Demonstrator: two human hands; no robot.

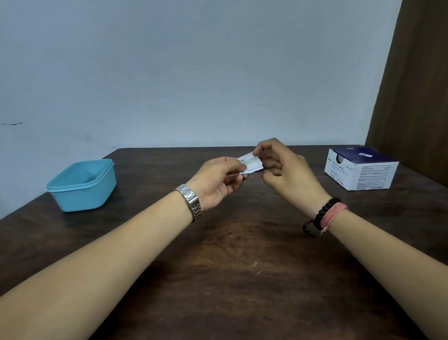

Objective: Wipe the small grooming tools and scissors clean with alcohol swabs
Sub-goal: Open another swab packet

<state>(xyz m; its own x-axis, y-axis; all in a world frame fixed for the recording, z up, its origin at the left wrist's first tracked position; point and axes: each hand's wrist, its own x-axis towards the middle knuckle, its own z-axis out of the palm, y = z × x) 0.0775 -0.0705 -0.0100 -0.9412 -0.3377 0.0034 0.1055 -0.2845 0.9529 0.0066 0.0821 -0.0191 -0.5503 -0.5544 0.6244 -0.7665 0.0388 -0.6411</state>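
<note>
A small white alcohol swab packet (250,163) is held above the middle of the dark wooden table (239,273). My left hand (218,182) pinches its left end between thumb and fingers. My right hand (284,172) pinches its upper right edge with thumb and forefinger, the other fingers curled. A blue and white swab box (360,169) stands at the back right. No grooming tool or scissors shows in view.
A light blue square plastic container (82,185) sits at the left edge of the table, its inside mostly hidden by its wall. A pale wall stands behind the table and a brown panel (426,88) closes the right side.
</note>
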